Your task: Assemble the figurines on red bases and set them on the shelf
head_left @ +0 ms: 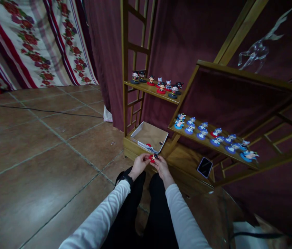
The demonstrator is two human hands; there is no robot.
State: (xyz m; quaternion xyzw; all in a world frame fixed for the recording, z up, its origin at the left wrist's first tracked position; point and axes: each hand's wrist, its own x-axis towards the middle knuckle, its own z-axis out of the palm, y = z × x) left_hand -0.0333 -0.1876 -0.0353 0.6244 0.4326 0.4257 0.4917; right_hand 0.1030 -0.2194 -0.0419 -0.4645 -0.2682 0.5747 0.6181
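Between my two hands is a small red figurine with black hair [153,158]. My left hand [140,164] grips it from the left, and my right hand [162,167] has its fingers closed on the other side. Just beyond them a white cardboard box [149,130] rests on the bottom shelf, with a red piece [149,145] and a small dark-topped piece [161,142] inside. My fingers hide part of the figurine and the near edge of the box.
Several red and black figurines [162,88] stand on the upper left shelf. Several blue and white figurines [202,134] line the lower right shelf. A phone [205,167] lies on the bottom shelf [183,159]. A clear horse ornament [256,53] stands above right.
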